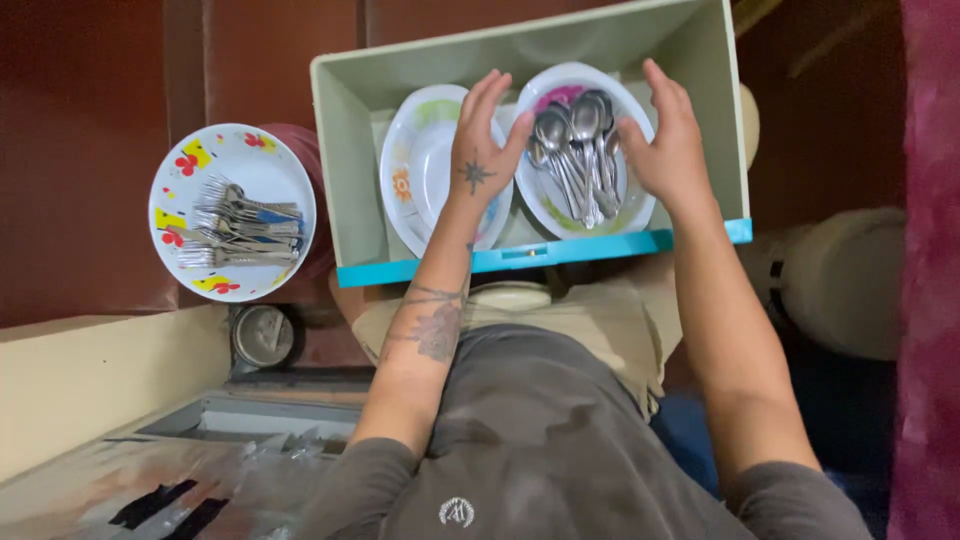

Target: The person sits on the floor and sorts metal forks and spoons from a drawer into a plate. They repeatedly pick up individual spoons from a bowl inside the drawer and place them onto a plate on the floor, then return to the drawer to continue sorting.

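Left hand (480, 150): I see it open, fingers flat, resting between the two plates in the bin (345, 150).
Right hand (665, 140): open, touching the right edge of the spoon plate (575, 215).
Spoons (580, 150): heaped on that plate, by the bin's right wall.
Empty plate (420, 160): bin's left side.
Fork plate (232, 210): outside, left of the bin.

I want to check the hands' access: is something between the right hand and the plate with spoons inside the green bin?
Nothing visible is between them. The right hand is at the right rim of the plate of spoons, and the left hand lies at its left rim, partly over the empty plate.
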